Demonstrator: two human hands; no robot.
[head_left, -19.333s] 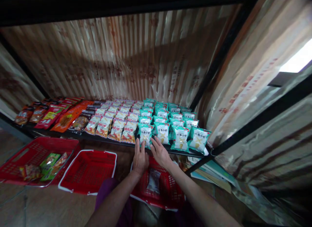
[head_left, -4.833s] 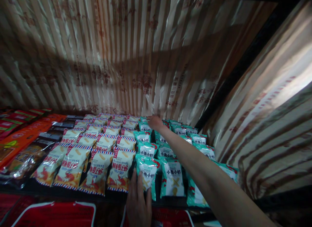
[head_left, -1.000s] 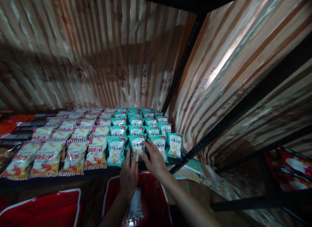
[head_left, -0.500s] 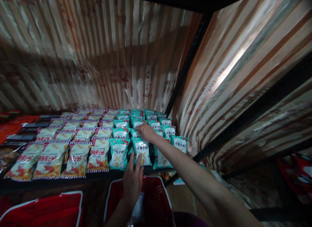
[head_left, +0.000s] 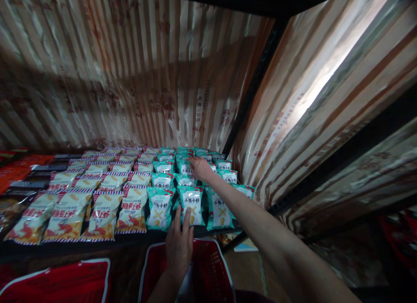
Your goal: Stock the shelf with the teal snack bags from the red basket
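Teal-and-white snack bags (head_left: 192, 203) stand in several rows on the right part of a shelf. My left hand (head_left: 179, 242) is at the shelf's front, fingers apart, with its fingertips against the lower part of a front-row bag. Farther back, my right hand (head_left: 202, 169) reaches over the front rows. Its bent fingers are together at the top of a teal snack bag (head_left: 185, 167); the far side of the grip is hidden. My right forearm covers part of the bags on the right.
Cream snack bags with striped edges (head_left: 104, 214) fill the shelf to the left, beside orange and dark packs (head_left: 24, 166). Two red baskets (head_left: 215, 268) (head_left: 65, 281) sit below the shelf edge. A black post (head_left: 249, 90) and striped sheeting (head_left: 146, 77) bound the shelf.
My right hand has moved back from the second row to a bag farther behind. My left hand stays at the front bag. The view has shifted slightly.
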